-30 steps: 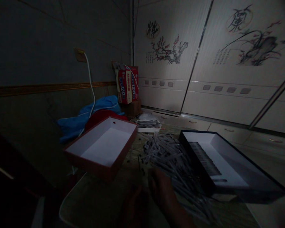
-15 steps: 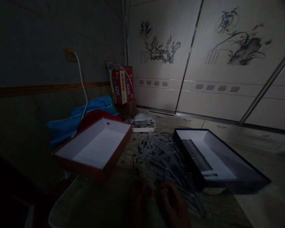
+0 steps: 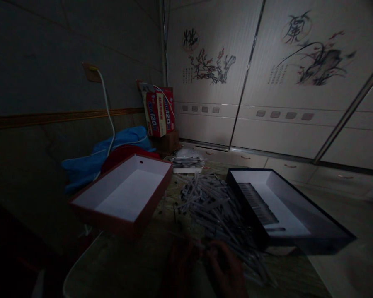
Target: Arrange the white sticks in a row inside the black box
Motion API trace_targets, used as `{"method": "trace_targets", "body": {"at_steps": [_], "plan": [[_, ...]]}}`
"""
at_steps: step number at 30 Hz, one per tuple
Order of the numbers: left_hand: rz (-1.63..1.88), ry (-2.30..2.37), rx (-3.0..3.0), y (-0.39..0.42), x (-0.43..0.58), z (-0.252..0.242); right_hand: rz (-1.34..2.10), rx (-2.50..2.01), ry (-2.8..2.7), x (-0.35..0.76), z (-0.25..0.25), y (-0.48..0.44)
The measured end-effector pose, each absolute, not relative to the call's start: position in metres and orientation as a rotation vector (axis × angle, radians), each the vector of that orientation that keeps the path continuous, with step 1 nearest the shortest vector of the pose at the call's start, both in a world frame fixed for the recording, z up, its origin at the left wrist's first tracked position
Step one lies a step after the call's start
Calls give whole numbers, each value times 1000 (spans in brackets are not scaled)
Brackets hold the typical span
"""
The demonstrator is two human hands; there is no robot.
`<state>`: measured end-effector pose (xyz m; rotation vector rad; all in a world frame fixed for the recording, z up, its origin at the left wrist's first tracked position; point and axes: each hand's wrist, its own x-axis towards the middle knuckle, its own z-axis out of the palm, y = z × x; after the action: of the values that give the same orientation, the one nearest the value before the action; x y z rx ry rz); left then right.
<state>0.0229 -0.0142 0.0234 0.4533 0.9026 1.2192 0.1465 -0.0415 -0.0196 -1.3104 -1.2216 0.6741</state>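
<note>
In dim light, my left hand (image 3: pixel 182 258) and my right hand (image 3: pixel 225 265) are close together at the lower middle, over the table. Fingers of both are pinched on a slim pale pen (image 3: pixel 199 244) between them; darkness hides its details. Just beyond lies a loose pile of clear pen barrels (image 3: pixel 214 203), mixed with dark bits. To the right, a dark-rimmed box (image 3: pixel 301 240) with a white inside holds a neat row of pens (image 3: pixel 257 203). One more pen (image 3: pixel 275 229) lies apart from the row, near the box's front.
A red-brown box (image 3: pixel 133 227) with a white inside stands at the left of the table (image 3: pixel 118 265). Behind the pile is a white tray (image 3: pixel 188 169) of slender parts. Blue cloth (image 3: pixel 121 138), a red carton (image 3: pixel 158 111) and a white cord (image 3: pixel 105 95) are along the wall.
My hands stay in nearly the same place, with a slight shift of the fingers around the pen. Boxes and pile look unchanged.
</note>
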Motion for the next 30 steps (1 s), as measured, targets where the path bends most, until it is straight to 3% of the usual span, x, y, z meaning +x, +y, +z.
{"method": "trace_targets", "body": {"at_steps": [6,13,19,25,30], "plan": [[1188,871,648,-13,25,-8,777,-1302,-1237,152,-30,-41],[1211,1033,780,-16,26,-7,359,-1560,-1207,151,-64,-47],[1210,1034,761,-18,23,-7,470,-1505,-1328,147,-47,-45],[1168,1025,811,-14,22,-11,269,-1523,-1474,154,-49,-44],[1178,1006,674,-15,25,-3,391,-1521,-1544,154,-40,-45]]}}
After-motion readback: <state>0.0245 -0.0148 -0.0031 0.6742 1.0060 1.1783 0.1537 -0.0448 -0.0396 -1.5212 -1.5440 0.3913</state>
